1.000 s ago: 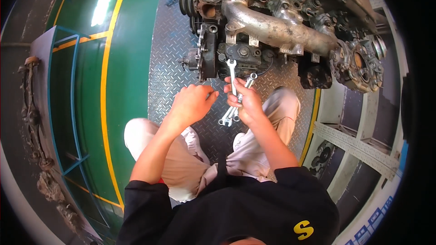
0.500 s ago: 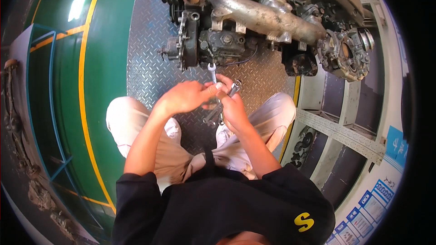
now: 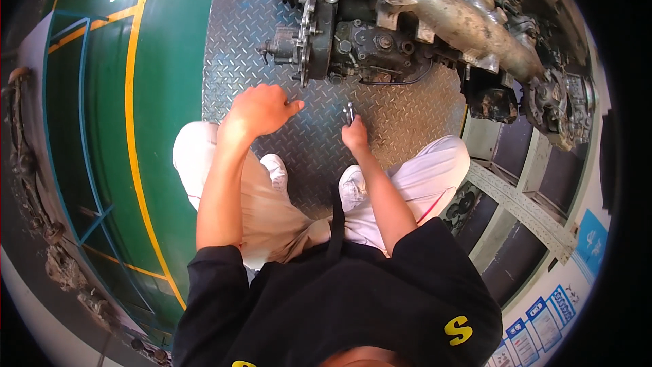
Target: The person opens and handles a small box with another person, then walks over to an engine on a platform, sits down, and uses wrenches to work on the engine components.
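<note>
Here, seen from above, a person crouches on a grey diamond-patterned steel floor plate point(image 3: 407, 115), facing a grimy engine block point(image 3: 367, 41) that lies across the top of the view; the right hand point(image 3: 354, 134) is lowered close to the plate, fingers curled tight around a small bundle of metal wrenches point(image 3: 349, 113), whose shiny ends stick up just above the knuckles, between the hand and the engine; the left hand point(image 3: 258, 109) hangs over the plate to the left, loosely curled, fingers drawn together with the forefinger pointing toward the engine, holding nothing that can be seen, and apart from the wrenches; just beyond it sits the engine's front cover with a small pump-like part point(image 3: 299, 37) sticking out; a rusty exhaust manifold point(image 3: 455, 20) runs diagonally along the top of the engine; the person wears a black shirt, pale trousers and white shoes point(image 3: 353, 187), which rest on the plate beneath the arms; to the left, a green floor point(image 3: 170, 95) with yellow lines borders the plate
</note>
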### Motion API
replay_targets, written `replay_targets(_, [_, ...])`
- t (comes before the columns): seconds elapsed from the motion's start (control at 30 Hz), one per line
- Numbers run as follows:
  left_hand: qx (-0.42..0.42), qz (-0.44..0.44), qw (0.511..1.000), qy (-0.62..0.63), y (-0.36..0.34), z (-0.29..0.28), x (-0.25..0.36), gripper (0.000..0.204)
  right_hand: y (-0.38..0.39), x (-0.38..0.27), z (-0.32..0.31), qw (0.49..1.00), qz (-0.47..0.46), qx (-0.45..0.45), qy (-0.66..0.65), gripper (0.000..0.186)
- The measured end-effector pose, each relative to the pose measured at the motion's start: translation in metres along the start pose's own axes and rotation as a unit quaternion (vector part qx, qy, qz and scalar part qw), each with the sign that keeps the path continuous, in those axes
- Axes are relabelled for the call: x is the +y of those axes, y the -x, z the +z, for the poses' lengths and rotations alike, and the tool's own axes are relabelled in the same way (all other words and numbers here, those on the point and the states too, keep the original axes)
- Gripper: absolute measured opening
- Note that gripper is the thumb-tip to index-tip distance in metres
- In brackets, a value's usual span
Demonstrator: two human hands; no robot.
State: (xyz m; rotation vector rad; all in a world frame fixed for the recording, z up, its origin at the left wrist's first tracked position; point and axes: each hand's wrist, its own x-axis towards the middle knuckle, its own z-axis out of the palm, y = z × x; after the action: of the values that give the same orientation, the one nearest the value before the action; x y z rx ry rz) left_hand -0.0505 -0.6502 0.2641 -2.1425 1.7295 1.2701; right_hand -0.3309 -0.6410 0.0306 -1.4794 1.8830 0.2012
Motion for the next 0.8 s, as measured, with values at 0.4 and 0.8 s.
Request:
replay_targets(0.4, [-0.007,0.056,0.998,-0.004,-0.018,0.004,-0.013,0.044,-0.040,0.036,0.013,0.997,0.040,0.005,-0.072,0.053])
replay_targets(0.8, [-0.019,0.108,0.994,0.000,-0.027,-0.001,0.003,0.038,-0.034,0.033,-0.005,0.996,-0.008,0.071,-0.055,0.040])
